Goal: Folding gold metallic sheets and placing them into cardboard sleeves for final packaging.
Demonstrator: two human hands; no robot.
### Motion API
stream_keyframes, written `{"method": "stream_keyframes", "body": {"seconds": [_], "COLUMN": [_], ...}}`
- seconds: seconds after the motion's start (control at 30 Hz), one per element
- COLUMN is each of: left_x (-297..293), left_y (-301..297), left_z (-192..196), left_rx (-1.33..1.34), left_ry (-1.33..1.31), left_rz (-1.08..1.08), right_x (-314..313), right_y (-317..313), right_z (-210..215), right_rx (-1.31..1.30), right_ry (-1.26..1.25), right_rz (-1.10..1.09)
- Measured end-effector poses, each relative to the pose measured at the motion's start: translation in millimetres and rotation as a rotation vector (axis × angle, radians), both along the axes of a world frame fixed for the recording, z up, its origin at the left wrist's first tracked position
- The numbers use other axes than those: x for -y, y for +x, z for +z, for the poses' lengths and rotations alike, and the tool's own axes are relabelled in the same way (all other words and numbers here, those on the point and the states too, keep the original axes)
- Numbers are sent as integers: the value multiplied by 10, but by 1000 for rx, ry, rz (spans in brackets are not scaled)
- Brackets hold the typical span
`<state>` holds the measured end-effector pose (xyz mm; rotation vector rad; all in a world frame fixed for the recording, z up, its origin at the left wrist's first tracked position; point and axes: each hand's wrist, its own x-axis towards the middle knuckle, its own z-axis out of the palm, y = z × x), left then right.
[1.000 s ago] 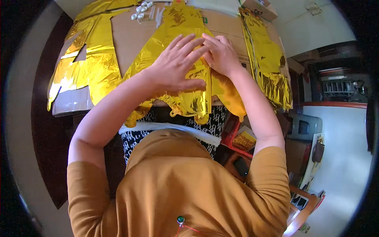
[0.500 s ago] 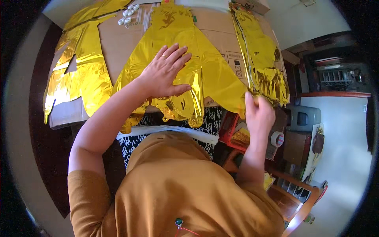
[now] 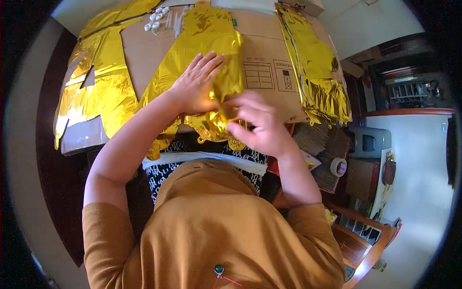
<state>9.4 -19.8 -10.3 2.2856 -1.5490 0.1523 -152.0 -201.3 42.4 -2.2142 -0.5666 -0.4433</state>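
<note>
A flat gold foil balloon (image 3: 166, 79) lies in front of me on a cardboard sheet, small holed tabs along its near edge. My left hand (image 3: 199, 82) rests flat on its middle, fingers stretched out. Its right side is folded over toward the left, making a straight upright edge beside that hand. At the near end of this fold is my right hand (image 3: 257, 120), its fingertips against the foil and its thumb lower down. Motion smears the right fingers, so I cannot tell whether they grip the foil.
More gold foil balloons lie at the left (image 3: 110, 77) and right (image 3: 310, 62) of the cardboard (image 3: 267, 53). White ribbon rolls (image 3: 154, 19) and thin straws (image 3: 178, 21) sit at the back. To the right are a tape roll (image 3: 338, 167), a grey plastic stool (image 3: 370, 142) and a wooden chair (image 3: 356, 245).
My right hand has swung from the far right to the middle, and the balloon's right flap has folded over leftward, baring printed cardboard. My left hand stays nearly in place.
</note>
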Motion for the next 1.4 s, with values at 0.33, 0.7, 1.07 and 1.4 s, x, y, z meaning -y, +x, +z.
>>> {"method": "stream_keyframes", "body": {"seconds": [0.33, 0.7, 1.07, 1.4], "left_x": [-63, -71, -79, 540], "left_y": [228, 201, 228, 495], "left_z": [-332, -326, 147, 131], "left_rx": [77, -20, -319, 158], "left_ry": [-85, -97, -238, -106], "left_rz": [-127, -97, -84, -76], "right_x": [633, 456, 417, 423], "right_y": [605, 656, 652, 643], "right_z": [-503, -482, -568, -565], "right_rx": [42, -75, -33, -13], "right_ry": [-330, -380, -536, -630], "right_rz": [-366, -261, -279, -268]}}
